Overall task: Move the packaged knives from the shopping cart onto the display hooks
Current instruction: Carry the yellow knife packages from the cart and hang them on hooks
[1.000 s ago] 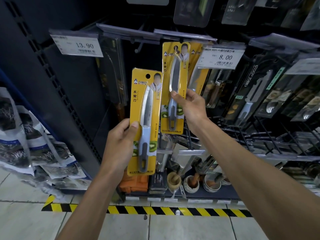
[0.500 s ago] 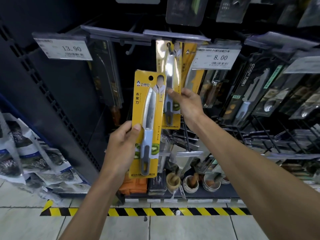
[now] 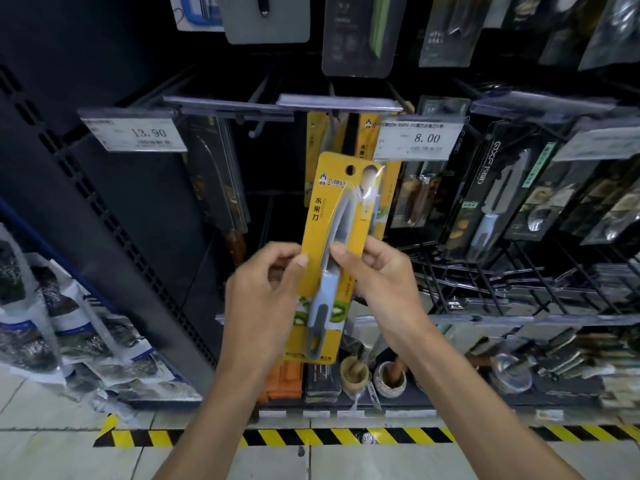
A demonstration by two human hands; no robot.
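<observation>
Left hand (image 3: 263, 299), right hand (image 3: 377, 282): fingers pinching knife pack (image 3: 341, 216) side edges, upright, near, just below hook (image 3: 330, 89). Risk: hole (image 3: 350, 170) misses hook tip, loose pinch, pack drops to floor (image 3: 69, 455).

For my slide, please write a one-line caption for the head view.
The left hand and right hand hold a yellow packaged knife below a hung yellow pack near the 8.00 price tag.

Yellow knife package (image 3: 341, 216), pale-blue and grey knife handle (image 3: 320, 306), black-and-yellow striped floor tape (image 3: 311, 437).
</observation>
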